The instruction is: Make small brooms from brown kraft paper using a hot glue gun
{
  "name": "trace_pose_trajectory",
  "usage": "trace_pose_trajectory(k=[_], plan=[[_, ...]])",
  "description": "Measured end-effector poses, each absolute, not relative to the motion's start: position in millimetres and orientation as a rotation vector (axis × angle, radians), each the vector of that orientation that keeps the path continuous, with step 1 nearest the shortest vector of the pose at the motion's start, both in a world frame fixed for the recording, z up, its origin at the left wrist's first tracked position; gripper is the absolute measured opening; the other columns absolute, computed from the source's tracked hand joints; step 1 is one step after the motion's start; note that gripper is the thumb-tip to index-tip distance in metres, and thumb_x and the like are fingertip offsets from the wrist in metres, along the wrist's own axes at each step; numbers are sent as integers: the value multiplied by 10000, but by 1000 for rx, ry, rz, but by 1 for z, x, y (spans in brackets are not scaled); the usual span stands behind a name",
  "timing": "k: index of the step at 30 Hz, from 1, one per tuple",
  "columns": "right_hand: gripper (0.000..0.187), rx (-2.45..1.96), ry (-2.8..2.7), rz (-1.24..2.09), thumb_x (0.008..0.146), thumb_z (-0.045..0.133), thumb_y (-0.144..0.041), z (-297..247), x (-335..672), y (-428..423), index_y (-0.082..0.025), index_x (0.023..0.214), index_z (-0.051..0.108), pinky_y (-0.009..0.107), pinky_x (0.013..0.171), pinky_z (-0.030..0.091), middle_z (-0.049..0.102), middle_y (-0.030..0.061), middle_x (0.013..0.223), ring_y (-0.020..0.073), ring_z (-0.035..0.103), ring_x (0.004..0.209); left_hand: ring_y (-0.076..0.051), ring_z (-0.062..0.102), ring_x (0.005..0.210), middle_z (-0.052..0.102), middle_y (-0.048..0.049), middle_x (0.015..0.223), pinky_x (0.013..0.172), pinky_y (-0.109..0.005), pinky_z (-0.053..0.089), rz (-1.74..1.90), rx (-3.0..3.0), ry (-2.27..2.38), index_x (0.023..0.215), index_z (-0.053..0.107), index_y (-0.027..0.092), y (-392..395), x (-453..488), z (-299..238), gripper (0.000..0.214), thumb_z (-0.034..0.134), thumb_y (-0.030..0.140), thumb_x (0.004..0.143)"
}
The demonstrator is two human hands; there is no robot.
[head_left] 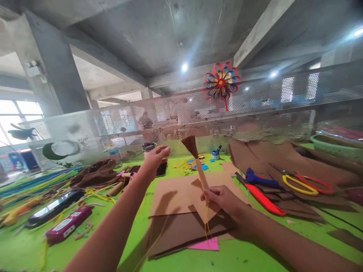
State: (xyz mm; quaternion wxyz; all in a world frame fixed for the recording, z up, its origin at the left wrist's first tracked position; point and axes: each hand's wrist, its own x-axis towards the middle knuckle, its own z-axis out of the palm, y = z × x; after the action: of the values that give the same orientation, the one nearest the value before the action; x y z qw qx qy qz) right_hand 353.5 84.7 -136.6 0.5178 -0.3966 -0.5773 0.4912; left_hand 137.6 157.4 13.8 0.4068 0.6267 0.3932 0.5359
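My right hand (219, 199) is closed round the lower end of a tan paper stick (202, 177), held upright above the table. A brown pleated paper fan (190, 145) sits at the stick's top. Thin yellow strands (207, 223) hang below my fist. My left hand (156, 158) is raised to the left of the fan, fingers curled loosely together, holding nothing that I can see, and apart from the fan. Below both hands lie brown paper sheets (176, 194) on the green table (238, 257).
Red utility knife (265, 199), blue glue gun (262, 180) and yellow-red scissors (304, 184) lie right on brown paper. A phone (52, 207), pink case (68, 223) and coloured strips lie left. A perforated metal screen (255, 113) with a paper flower (221, 82) stands behind.
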Motion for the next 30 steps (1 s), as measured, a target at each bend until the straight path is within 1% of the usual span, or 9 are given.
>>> trace_pose_trajectory(k=[3, 6, 8, 12, 14, 17, 20, 26, 30], plan=[[577, -956, -1444, 1148, 677, 645, -674, -137, 353, 86, -106, 747, 716, 263, 556, 296, 532, 14, 626, 111, 403, 588, -212, 645, 815, 694, -93, 822, 707, -334, 480, 1114, 1554, 892, 960, 640, 158, 169, 150, 9, 432, 767, 413, 635], [615, -978, -1477, 1162, 674, 621, -706, -139, 352, 87, -103, 754, 715, 255, 537, 267, 527, 7, 599, 103, 384, 567, -180, 629, 706, 626, -40, 653, 681, -308, 473, 999, 1526, 805, 894, 651, 146, 168, 171, -4, 389, 791, 379, 616], [620, -973, -1486, 1171, 680, 612, -709, -139, 352, 88, -101, 752, 713, 251, 530, 254, 517, -1, 580, 96, 373, 551, -153, 606, 681, 598, -22, 642, 665, -273, 458, 997, 1507, 741, 831, 650, 144, 165, 183, -11, 324, 786, 342, 613], [614, -935, -1502, 1181, 677, 614, -709, -140, 353, 89, -105, 727, 706, 253, 546, 273, 529, -3, 588, 97, 391, 550, -162, 595, 801, 630, -58, 831, 705, -261, 456, 1101, 1463, 650, 787, 618, 138, 156, 200, -21, 249, 731, 248, 595], [614, -928, -1494, 1194, 673, 614, -711, -138, 353, 88, -107, 736, 705, 254, 557, 288, 531, -4, 599, 100, 402, 557, -159, 577, 895, 616, -43, 921, 755, -253, 451, 1235, 1422, 633, 847, 583, 163, 152, 204, -25, 264, 691, 237, 618], [585, -922, -1476, 1189, 683, 625, -687, -135, 351, 84, -110, 741, 703, 254, 562, 290, 511, -11, 592, 100, 394, 560, -157, 548, 1019, 588, -30, 1053, 805, -248, 442, 1401, 1355, 606, 988, 526, 209, 146, 208, -27, 364, 673, 254, 659], [554, -932, -1477, 1156, 691, 633, -665, -131, 350, 80, -115, 714, 698, 248, 540, 270, 473, -23, 568, 94, 361, 548, -175, 561, 1042, 608, -41, 1097, 789, -254, 444, 1396, 1304, 575, 1042, 529, 216, 144, 211, -26, 442, 711, 277, 644], [553, -930, -1477, 1189, 687, 635, -668, -130, 351, 80, -117, 698, 680, 241, 511, 243, 432, -38, 545, 81, 335, 521, -172, 602, 932, 674, -42, 871, 724, -247, 424, 1271, 1312, 512, 845, 599, 174, 144, 221, -29, 280, 740, 320, 652], [558, -887, -1457, 1233, 677, 645, -670, -131, 352, 81, -113, 705, 676, 240, 513, 261, 434, -43, 535, 78, 341, 508, -145, 619, 773, 651, -14, 720, 724, -250, 432, 1240, 1297, 510, 872, 625, 148, 139, 231, -30, 315, 763, 304, 635]])
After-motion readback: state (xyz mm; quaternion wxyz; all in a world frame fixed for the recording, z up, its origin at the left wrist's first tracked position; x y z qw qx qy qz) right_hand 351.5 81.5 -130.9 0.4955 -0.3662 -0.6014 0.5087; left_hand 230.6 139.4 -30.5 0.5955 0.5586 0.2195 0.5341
